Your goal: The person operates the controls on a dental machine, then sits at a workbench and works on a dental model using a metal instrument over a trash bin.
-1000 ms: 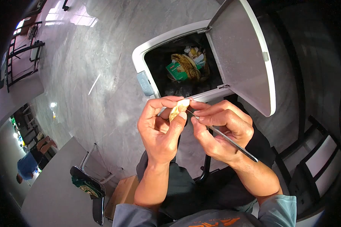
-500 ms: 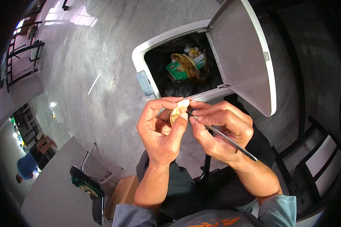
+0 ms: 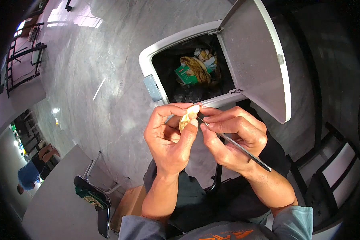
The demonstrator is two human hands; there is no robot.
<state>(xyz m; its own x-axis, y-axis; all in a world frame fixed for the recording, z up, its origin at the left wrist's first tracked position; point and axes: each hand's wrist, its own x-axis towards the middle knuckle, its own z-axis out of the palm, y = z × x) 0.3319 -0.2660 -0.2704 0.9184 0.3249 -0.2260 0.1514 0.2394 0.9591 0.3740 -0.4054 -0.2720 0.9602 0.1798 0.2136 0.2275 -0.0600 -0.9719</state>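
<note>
Between the thumb and fingers of my left hand (image 3: 168,140) is a small pale-yellow curved piece (image 3: 190,114), its lower part darker and rough; I cannot make out what it is. My right hand (image 3: 238,138) grips a slim metal tool with a textured handle (image 3: 245,150) like a pen. The tool's thin tip points left at the piece, at or very near its side. Fingers of both hands nearly meet at the top of the piece. Both hands are in front of the near edge of an open white bin (image 3: 150,54).
The bin's lid (image 3: 258,56) stands open to the right. Inside lie a brown-spotted banana peel (image 3: 198,68) and a green box (image 3: 184,75) on a black liner. At lower left are a chair (image 3: 103,216), a cardboard box (image 3: 128,204) and a grey table (image 3: 56,196). Another person (image 3: 28,176) is at far left.
</note>
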